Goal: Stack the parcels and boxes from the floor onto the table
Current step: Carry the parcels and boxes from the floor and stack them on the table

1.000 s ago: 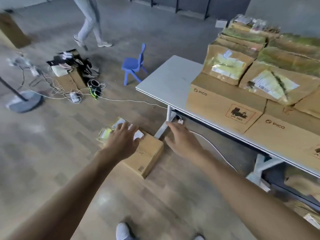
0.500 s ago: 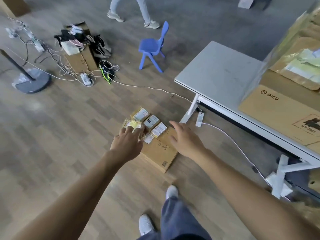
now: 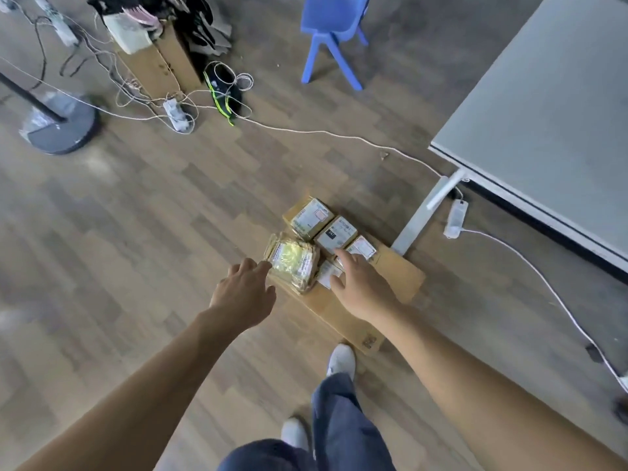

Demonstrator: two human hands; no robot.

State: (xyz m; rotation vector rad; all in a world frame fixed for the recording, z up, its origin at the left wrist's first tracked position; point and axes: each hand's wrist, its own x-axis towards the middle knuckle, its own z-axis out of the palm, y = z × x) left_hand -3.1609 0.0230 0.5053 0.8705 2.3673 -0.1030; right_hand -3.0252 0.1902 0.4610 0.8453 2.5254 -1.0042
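Head view, spread hands (image 3: pixel 299 288) over floor parcels (image 3: pixel 317 237), table leg (image 3: pixel 423 212) and white cable (image 3: pixel 339 134) close beside.

Both hands are closer to the parcels on the floor than a second ago: the left hand (image 3: pixel 243 294) now has its fingertips at the near edge of the plastic-wrapped parcel (image 3: pixel 292 261), and the right hand (image 3: pixel 360 287) lies spread over the flat cardboard box (image 3: pixel 396 278), its fingertips reaching the small labelled boxes (image 3: pixel 334 234). The view tilts further down, so the stacked table boxes and the walking person drop out of sight, and the wearer's legs come in
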